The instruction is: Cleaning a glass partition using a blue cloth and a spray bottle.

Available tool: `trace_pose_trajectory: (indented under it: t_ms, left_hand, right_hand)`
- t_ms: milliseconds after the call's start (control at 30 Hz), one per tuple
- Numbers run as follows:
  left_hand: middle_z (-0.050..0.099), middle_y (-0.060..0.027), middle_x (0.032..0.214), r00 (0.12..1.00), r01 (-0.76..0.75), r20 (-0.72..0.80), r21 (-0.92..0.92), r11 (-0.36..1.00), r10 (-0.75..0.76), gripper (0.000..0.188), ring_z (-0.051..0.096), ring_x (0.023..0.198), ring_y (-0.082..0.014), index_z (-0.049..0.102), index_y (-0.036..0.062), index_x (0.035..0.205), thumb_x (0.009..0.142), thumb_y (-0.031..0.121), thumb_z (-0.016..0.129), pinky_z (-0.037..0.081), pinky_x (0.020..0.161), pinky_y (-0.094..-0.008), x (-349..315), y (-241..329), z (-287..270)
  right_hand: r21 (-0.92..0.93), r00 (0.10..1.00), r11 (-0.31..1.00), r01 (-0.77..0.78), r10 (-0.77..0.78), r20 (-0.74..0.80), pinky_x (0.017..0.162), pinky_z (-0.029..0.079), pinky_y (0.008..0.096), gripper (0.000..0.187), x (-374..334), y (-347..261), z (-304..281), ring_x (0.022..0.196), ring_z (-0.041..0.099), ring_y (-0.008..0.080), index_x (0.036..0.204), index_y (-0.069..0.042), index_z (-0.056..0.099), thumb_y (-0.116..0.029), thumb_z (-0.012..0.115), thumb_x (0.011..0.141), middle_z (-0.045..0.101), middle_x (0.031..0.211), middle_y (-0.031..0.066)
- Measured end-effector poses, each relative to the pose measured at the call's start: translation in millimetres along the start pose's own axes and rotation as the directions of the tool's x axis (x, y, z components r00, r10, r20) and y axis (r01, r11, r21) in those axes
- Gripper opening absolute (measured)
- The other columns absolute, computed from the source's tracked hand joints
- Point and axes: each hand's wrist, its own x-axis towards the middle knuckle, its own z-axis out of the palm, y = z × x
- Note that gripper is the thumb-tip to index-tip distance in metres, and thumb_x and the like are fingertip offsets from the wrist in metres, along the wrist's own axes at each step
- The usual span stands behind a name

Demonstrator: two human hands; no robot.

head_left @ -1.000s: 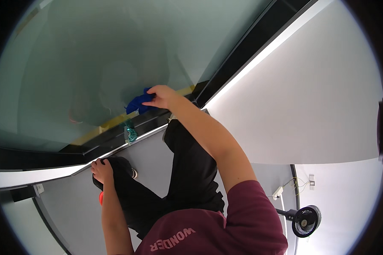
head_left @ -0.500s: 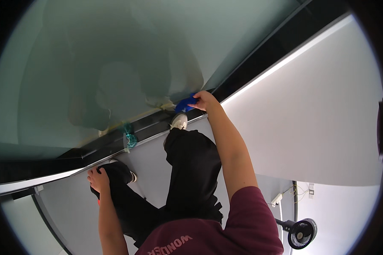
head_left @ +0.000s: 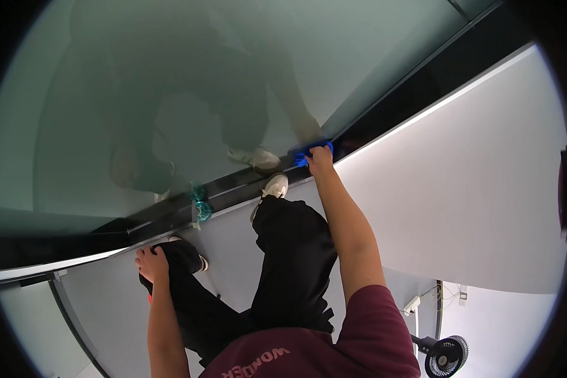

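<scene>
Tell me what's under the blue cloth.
The black frame shows beside the blue cloth, near the lower right corner of the glass panel. Whatever lies directly beneath is covered by the cloth and the right hand holding it, so I cannot tell.

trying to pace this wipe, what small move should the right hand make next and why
Probably slide the right hand leftward along the black ledge, stopping short of the shiny teal item: the blue cloth it holds is near the lower right corner of the glass panel, leaving little room farther right, while the ledge runs on leftward.
</scene>
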Motion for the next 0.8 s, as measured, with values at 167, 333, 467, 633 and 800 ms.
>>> trace_pose_trajectory:
  t_ms: [167, 333, 467, 633, 800]
  left_hand:
    - [0.050, -0.0088, 0.109, 1.000, -0.025, 0.014, -0.042, 0.999, 0.026, 0.032, 0.049, 0.102, -0.0307, 0.059, 0.0105, 0.104, 0.081, 0.030, 0.047, 0.044, 0.081, -0.0448, -3, 3, 1]
    - [0.049, -0.0091, 0.110, 0.999, -0.038, -0.009, -0.062, 0.997, 0.038, 0.032, 0.049, 0.102, -0.0310, 0.059, 0.0107, 0.105, 0.081, 0.029, 0.048, 0.044, 0.082, -0.0449, -10, -3, 1]
    - [0.049, -0.0101, 0.110, 0.998, -0.054, -0.017, -0.076, 0.996, 0.053, 0.034, 0.049, 0.102, -0.0313, 0.058, 0.0106, 0.107, 0.081, 0.029, 0.047, 0.044, 0.082, -0.0448, -11, -9, 1]
    - [0.049, -0.0107, 0.110, 0.999, -0.047, -0.023, -0.050, 0.998, 0.046, 0.034, 0.049, 0.102, -0.0318, 0.057, 0.0104, 0.108, 0.081, 0.030, 0.047, 0.044, 0.083, -0.0449, -11, -4, -1]
    - [0.049, -0.0101, 0.111, 0.997, -0.072, -0.029, -0.032, 0.997, 0.072, 0.034, 0.048, 0.103, -0.0316, 0.057, 0.0108, 0.108, 0.081, 0.030, 0.048, 0.043, 0.084, -0.0450, -9, 0, 2]
  right_hand:
    - [-0.035, 0.997, 0.997, 0.072, -0.073, -0.025, 0.085, 0.045, 0.0540, 0.023, -57, -83, 24, 0.099, 0.049, 0.0319, 0.100, 0.003, 0.048, 0.007, 0.048, 0.078, 0.049, 0.102, 0.0176]
    - [-0.043, 0.978, 0.991, 0.124, -0.115, 0.173, 0.081, 0.051, 0.0436, 0.022, -97, -150, 34, 0.094, 0.054, 0.0277, 0.105, 0.003, 0.051, 0.003, 0.050, 0.082, 0.053, 0.102, 0.0141]
    - [-0.035, 0.944, 0.979, 0.203, -0.186, 0.273, 0.084, 0.050, 0.0398, 0.022, -143, -195, 41, 0.095, 0.058, 0.0253, 0.109, 0.002, 0.051, 0.000, 0.048, 0.087, 0.057, 0.104, 0.0122]
    - [-0.141, 0.887, 0.892, 0.429, -0.386, 0.253, 0.085, 0.050, 0.0338, 0.027, -154, -181, 42, 0.094, 0.058, 0.0212, 0.112, -0.001, 0.051, -0.002, 0.051, 0.085, 0.057, 0.105, 0.0110]
    - [-0.233, 0.987, 0.968, 0.096, -0.061, 0.151, 0.071, 0.050, 0.0330, 0.028, -86, -121, 18, 0.092, 0.055, 0.0217, 0.106, -0.005, 0.051, 0.000, 0.053, 0.078, 0.055, 0.102, 0.0085]
